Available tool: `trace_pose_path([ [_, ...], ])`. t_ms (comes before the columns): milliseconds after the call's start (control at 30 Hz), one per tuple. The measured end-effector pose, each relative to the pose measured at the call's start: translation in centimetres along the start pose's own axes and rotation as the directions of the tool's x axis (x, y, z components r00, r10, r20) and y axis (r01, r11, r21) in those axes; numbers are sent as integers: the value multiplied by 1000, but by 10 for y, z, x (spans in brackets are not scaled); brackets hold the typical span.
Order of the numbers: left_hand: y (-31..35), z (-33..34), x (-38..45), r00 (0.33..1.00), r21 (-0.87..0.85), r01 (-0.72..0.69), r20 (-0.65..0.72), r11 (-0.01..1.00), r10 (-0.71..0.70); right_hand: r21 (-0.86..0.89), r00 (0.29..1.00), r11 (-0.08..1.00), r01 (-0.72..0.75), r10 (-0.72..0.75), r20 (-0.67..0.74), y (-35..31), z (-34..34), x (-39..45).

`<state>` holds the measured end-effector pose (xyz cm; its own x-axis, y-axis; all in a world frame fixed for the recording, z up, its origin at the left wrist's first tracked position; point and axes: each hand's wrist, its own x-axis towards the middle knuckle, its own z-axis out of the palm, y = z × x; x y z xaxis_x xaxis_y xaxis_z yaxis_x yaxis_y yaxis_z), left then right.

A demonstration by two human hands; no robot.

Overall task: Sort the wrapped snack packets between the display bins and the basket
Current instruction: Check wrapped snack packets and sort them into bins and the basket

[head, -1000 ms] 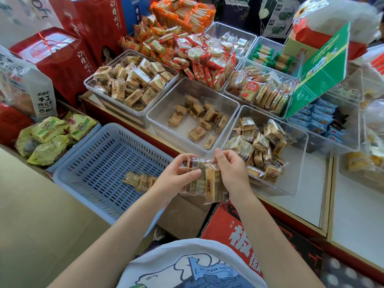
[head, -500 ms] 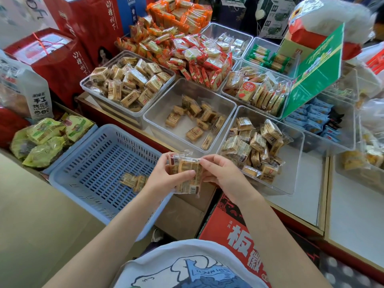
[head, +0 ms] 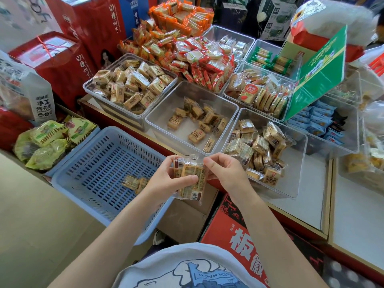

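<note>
My left hand [head: 166, 179] grips a stack of clear-wrapped tan snack packets [head: 190, 179] just past the blue basket's right corner. My right hand [head: 226, 173] pinches the right edge of the same stack. The blue slotted basket [head: 93, 171] holds two or three packets [head: 134, 182] near its right side. Ahead stand clear display bins: the middle bin [head: 162, 113] with several scattered packets, the right bin [head: 299, 163] with a pile of packets, and a full bin [head: 91, 88] at back left.
Red gift boxes [head: 60, 65] stand at the back left, green snack bags [head: 47, 140] left of the basket. A green sign [head: 318, 73] leans over bins at the right. More bins hold red, orange and blue packets. A red carton [head: 234, 235] sits below the counter.
Both hands have drawn the stack left and nearer the basket's corner, and the loose packets are now squared into one tighter stack. The view has shifted slightly.
</note>
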<state>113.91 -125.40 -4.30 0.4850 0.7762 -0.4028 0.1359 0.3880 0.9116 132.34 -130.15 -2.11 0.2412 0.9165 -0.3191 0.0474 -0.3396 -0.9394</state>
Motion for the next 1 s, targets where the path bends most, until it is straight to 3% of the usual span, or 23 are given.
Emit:
trace_pose_path([
  [133, 1, -2, 2, 999, 66, -20, 44, 998, 17, -80, 999, 997, 15, -11, 51, -1, 8, -1],
  [367, -1, -2, 3, 997, 106, -30, 70, 994, 22, -98, 997, 993, 73, -74, -6, -4, 14, 1],
  [600, 4, -9, 6, 961, 337, 103, 208, 936, -181, 32, 992, 999, 38, -33, -123, -3, 18, 2],
  [733, 0, -3, 6, 979, 168, 193, 27, 967, -200, 81, 994, 996, 23, -14, -112, -5, 8, 6],
  [833, 2, -3, 12, 956, -50, 270, -106, 962, -274, -44, 1000, 999, -18, 17, -16, -5, 6, 4],
  [900, 7, -2, 13, 952, -108, 271, -117, 956, -283, -120, 998, 992, -29, 36, 54, -1, 10, 2],
  [1000, 11, 0, 12, 957, -154, 266, -81, 952, -280, -94, 998, 996, 8, -2, 59, 6, 17, 0],
])
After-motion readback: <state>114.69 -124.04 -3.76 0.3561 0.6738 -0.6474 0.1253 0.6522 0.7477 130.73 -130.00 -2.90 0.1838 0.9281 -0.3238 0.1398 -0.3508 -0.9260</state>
